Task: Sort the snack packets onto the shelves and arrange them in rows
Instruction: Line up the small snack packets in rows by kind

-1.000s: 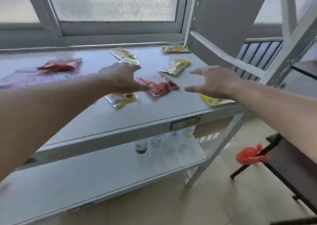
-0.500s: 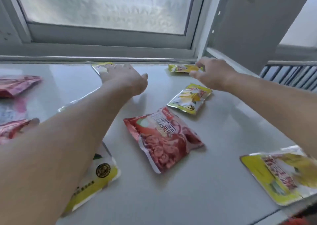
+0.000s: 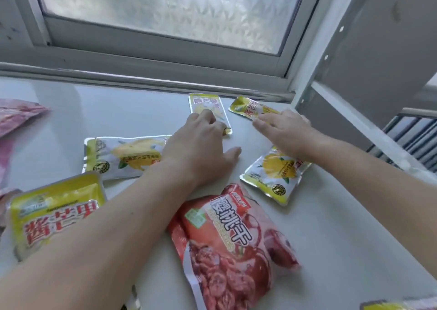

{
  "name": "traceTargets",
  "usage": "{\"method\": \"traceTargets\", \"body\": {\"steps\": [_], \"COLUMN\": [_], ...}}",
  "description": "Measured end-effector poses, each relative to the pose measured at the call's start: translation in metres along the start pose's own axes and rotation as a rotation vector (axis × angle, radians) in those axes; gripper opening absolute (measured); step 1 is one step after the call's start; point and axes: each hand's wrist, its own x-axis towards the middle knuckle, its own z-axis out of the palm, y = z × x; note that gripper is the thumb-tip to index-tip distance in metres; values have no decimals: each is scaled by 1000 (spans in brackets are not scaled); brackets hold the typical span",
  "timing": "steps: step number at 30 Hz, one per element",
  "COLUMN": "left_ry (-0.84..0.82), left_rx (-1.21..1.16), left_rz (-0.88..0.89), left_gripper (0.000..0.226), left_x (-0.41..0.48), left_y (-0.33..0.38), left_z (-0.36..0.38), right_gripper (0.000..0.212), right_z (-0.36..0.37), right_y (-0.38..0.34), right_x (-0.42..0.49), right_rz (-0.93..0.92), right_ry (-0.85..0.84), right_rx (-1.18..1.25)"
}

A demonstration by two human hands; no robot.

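Note:
Snack packets lie scattered on the white top shelf (image 3: 331,227). My left hand (image 3: 201,141) rests its fingertips on a small yellow packet (image 3: 208,105) near the back edge, thumb spread. My right hand (image 3: 286,130) lies flat with its fingers on another yellow packet (image 3: 248,107) by the back right corner, its wrist over a yellow-and-white packet (image 3: 274,175). A red packet (image 3: 231,246) lies in front, under my left forearm's right side. A yellow-and-white packet (image 3: 123,156) and a large yellow one (image 3: 54,210) sit to the left.
A frosted window (image 3: 165,9) and its sill run along the back. The rack's perforated upright (image 3: 331,44) and a slanted brace (image 3: 366,125) stand at the right. Pink packets (image 3: 16,113) lie at the far left. Another yellow packet's corner (image 3: 399,306) shows at bottom right.
Both hands have reached farther toward the back edge and come down on the two small yellow packets; the camera has moved in closer over the shelf.

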Motion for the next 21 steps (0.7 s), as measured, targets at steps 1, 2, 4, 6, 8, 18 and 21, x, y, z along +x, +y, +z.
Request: {"method": "traceTargets", "body": {"steps": [1, 2, 4, 6, 8, 18, 21], "left_ry": [4, 5, 2, 1, -6, -34, -60], "left_rx": [18, 31, 34, 25, 12, 49, 56], "left_rz": [13, 26, 36, 49, 69, 125, 129], "left_gripper": [60, 61, 62, 63, 62, 72, 73], "left_x": [0, 0, -1, -1, -1, -4, -4], "left_y": [0, 0, 1, 1, 2, 4, 4], "left_z": [0, 1, 1, 1, 1, 0, 0], "right_gripper": [55, 53, 49, 47, 46, 68, 60], "right_z": [1, 4, 8, 12, 14, 16, 18], "right_y": [-2, 1, 5, 5, 2, 2, -3], "right_x": [-8, -9, -16, -22, -27, -30, -32], "right_rz": [-25, -18, -15, -60, -112, -53, -81], "right_ry": [22, 38, 80, 153, 225, 253, 256], "right_rx": [80, 170, 287, 303, 363, 335, 302]}}
